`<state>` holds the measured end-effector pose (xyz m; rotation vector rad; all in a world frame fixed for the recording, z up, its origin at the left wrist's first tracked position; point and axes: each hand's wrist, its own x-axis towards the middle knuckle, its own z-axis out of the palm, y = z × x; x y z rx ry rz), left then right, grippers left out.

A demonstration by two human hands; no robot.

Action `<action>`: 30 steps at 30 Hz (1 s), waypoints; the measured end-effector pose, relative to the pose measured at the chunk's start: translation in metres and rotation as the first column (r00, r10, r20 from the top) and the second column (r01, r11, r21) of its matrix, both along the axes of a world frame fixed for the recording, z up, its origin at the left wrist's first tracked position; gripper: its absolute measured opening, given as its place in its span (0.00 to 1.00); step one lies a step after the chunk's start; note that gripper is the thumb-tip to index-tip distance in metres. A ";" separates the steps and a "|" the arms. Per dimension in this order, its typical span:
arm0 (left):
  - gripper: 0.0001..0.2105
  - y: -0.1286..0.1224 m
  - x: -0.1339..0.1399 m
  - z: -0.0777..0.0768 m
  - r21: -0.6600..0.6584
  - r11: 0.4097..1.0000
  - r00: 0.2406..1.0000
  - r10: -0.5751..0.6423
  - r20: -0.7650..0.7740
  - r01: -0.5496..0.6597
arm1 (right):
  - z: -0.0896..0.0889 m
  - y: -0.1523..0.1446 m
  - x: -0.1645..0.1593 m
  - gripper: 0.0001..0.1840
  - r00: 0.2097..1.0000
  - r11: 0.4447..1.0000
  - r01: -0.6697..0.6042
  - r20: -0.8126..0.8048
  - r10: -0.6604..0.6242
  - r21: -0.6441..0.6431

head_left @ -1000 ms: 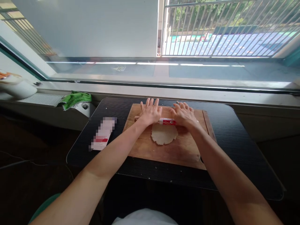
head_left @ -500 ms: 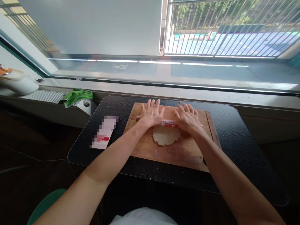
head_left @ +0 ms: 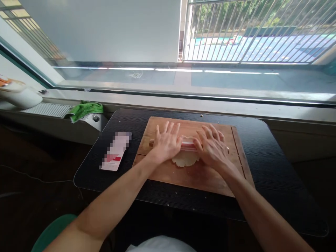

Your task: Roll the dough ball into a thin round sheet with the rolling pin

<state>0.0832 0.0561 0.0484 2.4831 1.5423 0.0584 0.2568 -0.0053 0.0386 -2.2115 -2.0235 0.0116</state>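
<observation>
A rolling pin [head_left: 189, 146] with a white and red middle lies crosswise over a flat, ragged-edged round of dough [head_left: 185, 160]. My left hand [head_left: 168, 141] rests on the pin's left part, palm down and fingers stretched forward. On its right part lies my right hand [head_left: 211, 145], also flat with fingers spread. The pin's brown ends poke out beyond both hands, and most of its body is covered by the palms. Beneath it all is a wooden cutting board [head_left: 189, 180]. A thin strip of dough shows on the far side of the pin.
The board sits on a black table [head_left: 275, 168] below the window sill. A phone-like slab [head_left: 115, 152], partly blurred out, lies left of the board. A green cloth [head_left: 85, 110] drapes at the sill's left; a green rounded object [head_left: 54, 231] stands low at left.
Both hands have pulled back toward me, bringing the rolling pin from the dough's far edge onto its middle. The pin's printed middle has turned.
</observation>
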 end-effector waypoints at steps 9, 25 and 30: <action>0.30 0.054 0.019 0.003 -0.027 0.991 0.992 0.129 -0.005 -0.129 | 0.006 0.057 0.013 0.31 0.991 0.993 0.096 -0.092 -0.101 -0.063; 0.30 0.028 0.007 -0.002 -0.056 0.997 0.998 0.058 -0.009 -0.058 | 0.002 0.028 0.007 0.30 0.995 0.994 0.086 -0.048 -0.089 -0.064; 0.29 0.000 0.000 -0.008 0.099 0.995 0.999 0.032 0.006 -0.033 | -0.007 -0.009 0.004 0.27 1.000 0.996 -0.010 0.025 0.008 0.087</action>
